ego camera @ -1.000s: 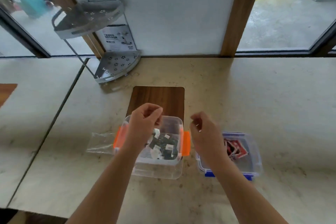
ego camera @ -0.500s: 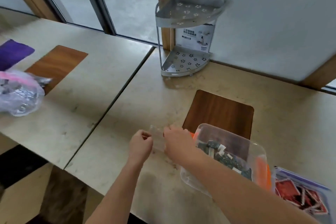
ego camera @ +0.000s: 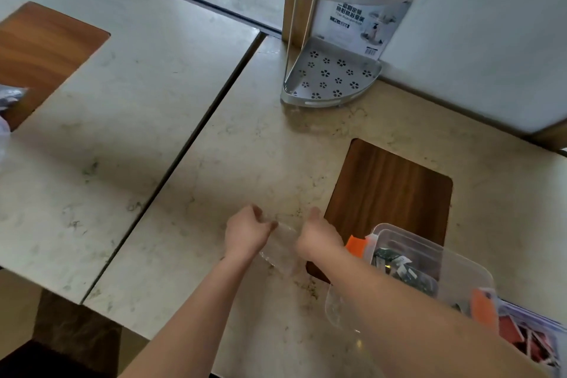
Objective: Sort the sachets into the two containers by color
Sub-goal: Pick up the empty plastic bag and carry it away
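Both hands, left hand [ego camera: 245, 235] and right hand [ego camera: 319, 239], seemingly pinch an empty clear bag [ego camera: 282, 250] with curled fingers on the worktop [ego camera: 245, 163]. Sorting looks finished: dark sachets [ego camera: 399, 267] fill the orange-clipped container [ego camera: 429, 255], red sachets [ego camera: 527, 337] the far-right one. Next, set the bag aside.

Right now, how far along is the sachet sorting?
Mostly done, it seems. Dark green sachets lie in the clear orange-clipped container, and red sachets in the blue-trimmed container at the edge of view. In hand: the left hand and right hand both grip a clear plastic bag, seemingly empty. No loose sachets show on the beige marble table.
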